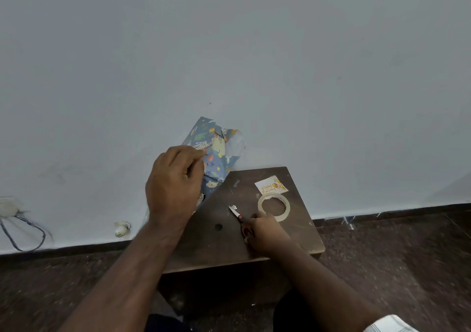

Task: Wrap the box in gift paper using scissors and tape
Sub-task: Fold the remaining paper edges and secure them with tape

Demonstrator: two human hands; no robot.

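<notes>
A box wrapped in blue animal-print gift paper [216, 153] stands tilted at the far left of a small dark wooden table [224, 240], with its top end still loosely folded. My left hand [175, 181] grips the box's near side from above. On the tabletop, my right hand [265, 229] holds the red handles of a small pair of scissors [238, 215], the blades pointing away and to the left. A roll of clear tape [274, 207] lies flat just beyond my right hand.
A small birthday card [271, 185] lies behind the tape roll. The table stands against a pale wall [254, 51]. Dark stone floor [395, 268] surrounds it. A cable and socket [15, 219] sit low on the wall at the left.
</notes>
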